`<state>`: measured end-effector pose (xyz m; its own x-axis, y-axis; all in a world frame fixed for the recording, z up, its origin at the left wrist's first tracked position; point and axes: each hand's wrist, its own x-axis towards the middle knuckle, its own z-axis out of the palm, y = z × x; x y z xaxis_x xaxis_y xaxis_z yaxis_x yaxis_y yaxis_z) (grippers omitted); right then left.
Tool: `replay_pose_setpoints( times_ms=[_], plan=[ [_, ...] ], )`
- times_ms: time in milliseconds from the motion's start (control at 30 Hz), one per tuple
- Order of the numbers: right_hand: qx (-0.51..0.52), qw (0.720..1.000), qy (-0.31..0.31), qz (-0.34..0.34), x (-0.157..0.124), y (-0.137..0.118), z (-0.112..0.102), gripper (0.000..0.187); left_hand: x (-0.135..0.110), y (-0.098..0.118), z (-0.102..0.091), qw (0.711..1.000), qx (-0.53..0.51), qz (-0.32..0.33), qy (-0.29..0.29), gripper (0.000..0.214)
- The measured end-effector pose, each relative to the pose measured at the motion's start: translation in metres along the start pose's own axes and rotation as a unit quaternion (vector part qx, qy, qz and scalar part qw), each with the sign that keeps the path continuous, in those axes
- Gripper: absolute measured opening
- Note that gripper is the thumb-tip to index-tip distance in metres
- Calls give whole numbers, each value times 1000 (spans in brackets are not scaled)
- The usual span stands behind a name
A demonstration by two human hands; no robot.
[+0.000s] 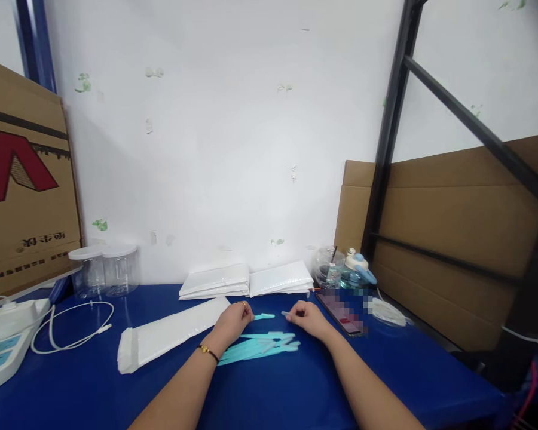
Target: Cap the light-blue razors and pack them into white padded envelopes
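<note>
My left hand [234,321] rests on the blue table [94,388], fingers curled round the end of a turquoise plastic stick [264,316]. A ring and a gold bracelet show on that hand and wrist. My right hand [307,318] lies just to the right, pinching a small pale piece [285,313] that points toward the stick's tip. Between my forearms lies a loose pile of several more turquoise sticks [262,346]. A long white padded pouch [170,334] lies left of my left hand.
Stacks of white pouches [246,279] sit by the wall. Two clear lidded jars [103,270] stand at back left, with a white cable [72,325] and white device [4,343]. A phone [343,312], a water bottle [356,269] and cardboard panels [452,227] are on the right.
</note>
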<state>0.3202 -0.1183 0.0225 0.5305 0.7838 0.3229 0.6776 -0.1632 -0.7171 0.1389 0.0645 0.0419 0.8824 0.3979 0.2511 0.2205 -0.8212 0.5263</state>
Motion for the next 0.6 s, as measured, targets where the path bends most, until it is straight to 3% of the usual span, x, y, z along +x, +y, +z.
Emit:
replay_pose_setpoints(
  times_ms=[200,300,433,600],
  plan=[
    [-60,997,45,-3,-2,5,-8,12,-2,1,-5,999,38,8,30,14],
    [-66,996,48,-29,-6,-7,-10,14,-6,4,-7,999,11,36,-30,17],
    [-47,997,-7,-58,-11,-26,-11,13,-10,5,-8,990,-29,41,-129,20],
    [-67,992,-67,-79,-13,-32,-3,16,-9,10,-8,993,-29,19,-112,20]
  ],
)
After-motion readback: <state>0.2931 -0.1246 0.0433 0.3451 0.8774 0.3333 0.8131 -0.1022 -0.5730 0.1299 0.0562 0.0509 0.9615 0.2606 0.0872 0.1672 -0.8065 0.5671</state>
